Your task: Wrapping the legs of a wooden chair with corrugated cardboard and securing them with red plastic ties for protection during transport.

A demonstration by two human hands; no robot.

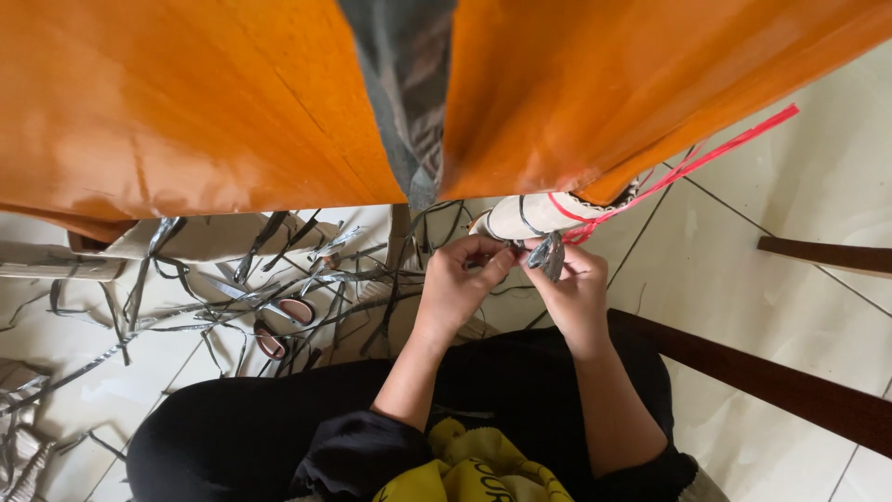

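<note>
A: Where were the hands?

B: Both sat just right of the frame's centre, below the edge of a big orange sheet (pixel 186 102) that filled the whole upper part. The left hand (pixel 460 279) had its fingers curled inward, thumb and forefinger pinching something small at the fingertips. What exactly, I could not tell.

A: And the other?

B: The right hand (pixel 571 284) was touching the left at the fingertips. It pinched a short piece of grey strip (pixel 550 256) that hung down between the two hands.

A: What were they working on?

B: A pale rolled bundle (pixel 530 216) lay directly above the fingers, tucked under the orange sheet. A red plastic string (pixel 692 163) was wrapped around it and ran off toward the upper right of the frame.

A: Anything else around?

B: A tangle of loose grey strips (pixel 232 297) spread over the tiled floor (pixel 743 297) in the middle left. Scissors (pixel 283 321) with dark red handles lay among them. Flat cardboard pieces (pixel 214 237) sat under the sheet's edge on the left. A dark wooden bar (pixel 780 386) crossed the lower right. The person wore black clothing, with yellow fabric (pixel 474 465) at the bottom centre.
</note>
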